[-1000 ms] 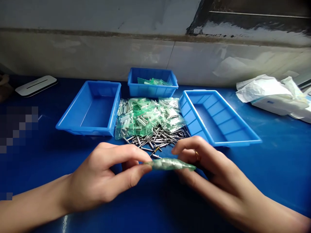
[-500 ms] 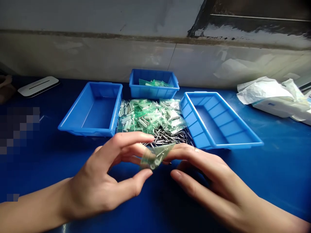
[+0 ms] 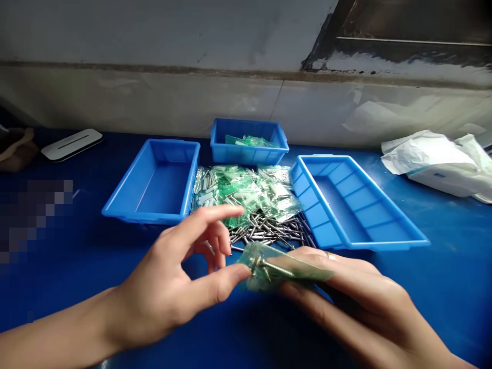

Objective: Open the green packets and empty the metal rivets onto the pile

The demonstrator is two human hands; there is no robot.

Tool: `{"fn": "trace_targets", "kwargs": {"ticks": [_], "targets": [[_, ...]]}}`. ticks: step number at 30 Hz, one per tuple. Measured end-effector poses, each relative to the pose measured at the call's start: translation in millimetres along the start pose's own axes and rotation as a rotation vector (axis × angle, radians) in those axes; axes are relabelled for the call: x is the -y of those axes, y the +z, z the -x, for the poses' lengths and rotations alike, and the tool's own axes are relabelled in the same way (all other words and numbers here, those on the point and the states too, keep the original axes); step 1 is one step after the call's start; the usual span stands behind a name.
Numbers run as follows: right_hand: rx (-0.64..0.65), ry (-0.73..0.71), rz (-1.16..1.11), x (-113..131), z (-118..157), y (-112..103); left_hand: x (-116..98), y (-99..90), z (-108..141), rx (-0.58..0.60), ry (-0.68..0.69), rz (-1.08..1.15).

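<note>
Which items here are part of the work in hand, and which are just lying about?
In the work:
small green bag, held between left hand and right hand
loose screws
pile of green bags
three blue trays

Lying about:
white flat box
crumpled white wrapping

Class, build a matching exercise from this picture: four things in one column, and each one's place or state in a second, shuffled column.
Things:
1. small green clear plastic bag with screws
2. small blue plastic bin at the back
3. long blue plastic tray on the right
4. loose silver metal screws

Places or states:
A. heaped on the blue table
B. holds green bags
C. held between the left hand and right hand
D. ribbed floor, nothing inside

Pairs: 1-C, 2-B, 3-D, 4-A
</note>
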State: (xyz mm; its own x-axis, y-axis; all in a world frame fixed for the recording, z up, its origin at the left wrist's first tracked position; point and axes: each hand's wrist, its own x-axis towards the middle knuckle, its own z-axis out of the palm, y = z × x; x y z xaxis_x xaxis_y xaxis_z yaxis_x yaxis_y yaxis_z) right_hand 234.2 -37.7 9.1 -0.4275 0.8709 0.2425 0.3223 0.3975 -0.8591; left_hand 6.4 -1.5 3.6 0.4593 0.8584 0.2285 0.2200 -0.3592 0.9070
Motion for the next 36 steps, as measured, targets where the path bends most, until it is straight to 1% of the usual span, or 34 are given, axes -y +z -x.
{"fn": "trace_targets", "kwargs": {"ticks": [1,3,5,6,7,8,9,10,11,12,13,14,16,18,20,21,23,25,27,29,31,34,36], "targets": [[0.000,0.038,0.002,0,1,0,-1,-2.5,-2,0.075,-0.005,-0.029],[-0.007,0.092,0.016,0,5,-2,-2,-6.6,-6,0.181,0.058,-0.079],[-0.026,0.082,0.072,3,6,-9,-2,-8.6,-6,0.155,0.119,-0.069],[-0.032,0.054,0.131,4,2,-15,-1,-8.8,-6,0.114,0.162,-0.043],[-0.054,0.005,0.218,6,-4,-23,0,-8.6,-5,0.046,0.184,-0.045],[-0.091,-0.037,0.348,7,-14,-32,2,-8.2,-4,0.052,0.204,-0.095],[-0.123,-0.078,0.507,7,-26,-42,4,-7.8,-3,0.080,0.259,-0.167],[-0.199,-0.181,0.692,6,-40,-52,6,-7.4,-3,0.130,0.358,-0.241],[-0.237,-0.198,0.864,3,-56,-62,7,-7.1,-3,0.188,0.438,-0.317],[-0.278,-0.206,0.935,-1,-72,-70,9,-6.8,-3,0.243,0.501,-0.380],[-0.281,-0.193,0.983,-7,-88,-77,10,-6.6,-2,0.291,0.539,-0.428],[-0.263,-0.176,1.027,-14,-101,-81,10,-6.5,-2,0.328,0.546,-0.461],[-0.175,-0.151,1.078,-28,-122,-85,11,-6.4,-1,0.353,0.532,-0.504],[-0.049,-0.140,1.094,-39,-134,-84,12,-6.4,0,0.348,0.539,-0.524],[0.032,-0.145,1.090,-42,-138,-82,13,-6.2,1,0.352,0.545,-0.526],[0.044,-0.153,1.086,-40,-138,-81,13,-6.0,1,0.371,0.542,-0.525],[0.021,-0.177,1.092,-35,-136,-80,14,-5.3,1,0.406,0.530,-0.527],[0.019,-0.204,1.106,-29,-131,-79,15,-4.4,0,0.419,0.524,-0.523],[0.104,-0.219,1.101,-26,-124,-78,15,-3.5,0,0.408,0.521,-0.523],[0.230,-0.208,1.073,-25,-116,-75,15,-2.8,0,0.401,0.525,-0.524],[0.306,-0.185,1.050,-28,-111,-71,15,-2.5,0,0.398,0.539,-0.525],[0.332,-0.158,1.036,-33,-111,-65,15,-2.5,0,0.397,0.551,-0.524],[0.331,-0.151,1.024,-35,-115,-65,15,-2.4,-1,0.400,0.554,-0.525]]}}
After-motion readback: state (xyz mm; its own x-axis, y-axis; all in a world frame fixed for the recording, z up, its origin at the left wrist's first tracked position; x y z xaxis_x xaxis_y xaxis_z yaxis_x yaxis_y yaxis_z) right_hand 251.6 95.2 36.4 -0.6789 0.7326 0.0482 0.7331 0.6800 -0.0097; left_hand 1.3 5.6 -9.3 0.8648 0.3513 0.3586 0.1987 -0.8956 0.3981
